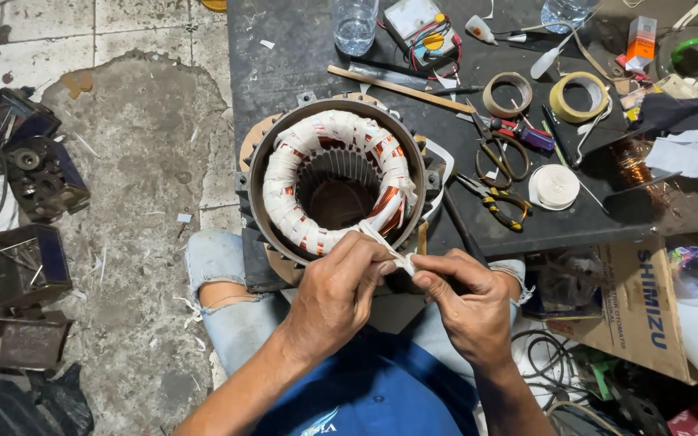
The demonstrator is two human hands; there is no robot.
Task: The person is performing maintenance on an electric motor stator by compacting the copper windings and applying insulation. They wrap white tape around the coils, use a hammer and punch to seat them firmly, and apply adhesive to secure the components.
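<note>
Both hands pinch one strip of white tape at the near rim of the motor stator: the left hand has its grip pressed together on the strip where it leaves the winding, and the right hand nips the free end between thumb and forefinger, just beside the left.

To the left lies cracked concrete floor with open room, and dark metal parts sit by the far left edge. The stator sits at the near left corner of the dark bench, partly overhanging above the person's knees, its bore axis pointing up at the camera; the tape runs short and roughly level, left to right.

Right of it the bench is crowded: scissors, pliers, a spool of white tape, two tape rolls. A cardboard box stands below the bench's near edge.
</note>
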